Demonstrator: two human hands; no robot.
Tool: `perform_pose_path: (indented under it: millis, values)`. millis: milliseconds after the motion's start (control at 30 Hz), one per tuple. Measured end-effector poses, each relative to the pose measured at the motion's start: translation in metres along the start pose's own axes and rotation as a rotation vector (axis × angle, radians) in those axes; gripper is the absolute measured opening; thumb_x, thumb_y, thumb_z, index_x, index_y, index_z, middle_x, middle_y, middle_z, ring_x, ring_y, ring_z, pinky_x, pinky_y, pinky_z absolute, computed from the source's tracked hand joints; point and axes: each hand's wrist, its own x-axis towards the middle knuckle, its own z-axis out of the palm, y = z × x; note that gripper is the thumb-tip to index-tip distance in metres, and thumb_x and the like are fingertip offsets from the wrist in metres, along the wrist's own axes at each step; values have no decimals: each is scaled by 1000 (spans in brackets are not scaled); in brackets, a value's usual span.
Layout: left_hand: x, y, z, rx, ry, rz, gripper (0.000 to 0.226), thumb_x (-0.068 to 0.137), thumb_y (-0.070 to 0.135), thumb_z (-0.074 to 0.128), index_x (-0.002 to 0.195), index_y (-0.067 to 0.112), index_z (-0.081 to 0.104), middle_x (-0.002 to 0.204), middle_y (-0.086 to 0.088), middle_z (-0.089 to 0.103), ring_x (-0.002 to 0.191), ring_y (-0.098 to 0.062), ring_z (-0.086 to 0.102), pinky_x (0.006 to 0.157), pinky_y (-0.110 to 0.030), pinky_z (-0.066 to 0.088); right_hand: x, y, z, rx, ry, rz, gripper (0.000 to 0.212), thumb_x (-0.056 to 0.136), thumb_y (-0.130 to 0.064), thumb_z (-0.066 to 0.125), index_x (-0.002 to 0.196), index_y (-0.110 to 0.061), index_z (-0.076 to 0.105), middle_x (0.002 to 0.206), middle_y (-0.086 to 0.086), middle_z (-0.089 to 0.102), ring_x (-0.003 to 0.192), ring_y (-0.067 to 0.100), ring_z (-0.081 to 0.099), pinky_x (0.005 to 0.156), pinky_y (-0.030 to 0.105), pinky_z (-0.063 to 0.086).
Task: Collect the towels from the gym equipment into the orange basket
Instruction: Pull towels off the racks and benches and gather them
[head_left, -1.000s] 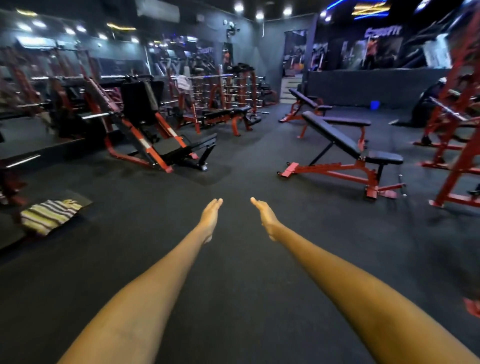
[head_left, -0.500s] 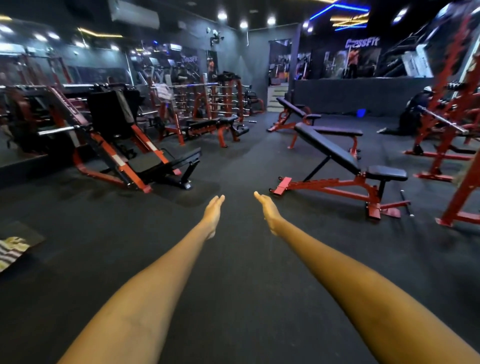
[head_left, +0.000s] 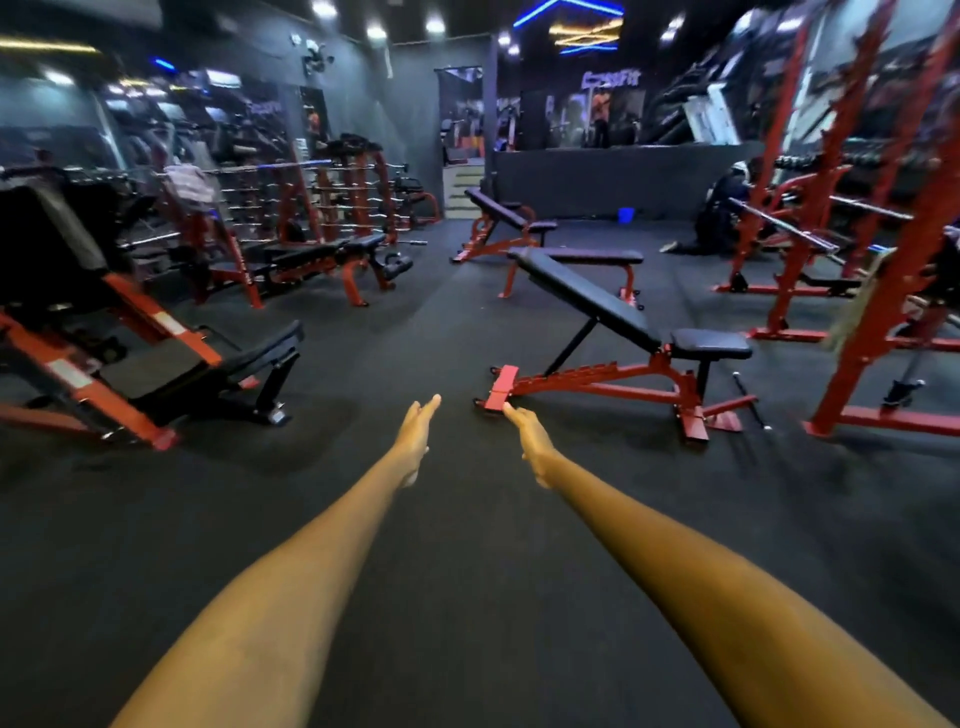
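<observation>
Head view, flat empty hands: left hand (head_left: 415, 436), right hand (head_left: 531, 441); crumpled towel (head_left: 191, 183), rack

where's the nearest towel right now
In the head view, a pale towel hangs on the red barbell rack at far left, behind the black-padded machine.

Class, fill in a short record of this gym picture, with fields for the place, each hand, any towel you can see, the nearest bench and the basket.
place: gym with dark floor
left hand: open, flat, empty
right hand: open, flat, empty
towel: pale cloth draped on the rack at far left
nearest bench: inclined, red frame, no towel on it
basket: not in view
</observation>
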Motion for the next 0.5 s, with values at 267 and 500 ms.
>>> perform_pose_path:
  millis: [267, 500]
  values:
    - [164, 61, 139, 102, -263, 85, 67, 98, 40, 41, 152, 15, 10, 159, 1, 14, 146, -18, 17, 117, -35, 15, 146, -38, -86, 60, 206, -15, 62, 97, -41, 43, 149, -11, 25, 155, 7, 27, 142, 26, 27, 113, 42, 25]
    - [277, 72, 279, 138, -382, 95, 62, 99, 37, 39, 152, 16, 15, 159, -1, 13, 146, -19, 16, 117, -34, 14, 260, -43, -223, 78, 431, -61, 50, 99, -33, 43, 142, -8, 36, 146, 10, 39, 137, 27, 34, 111, 39, 28]
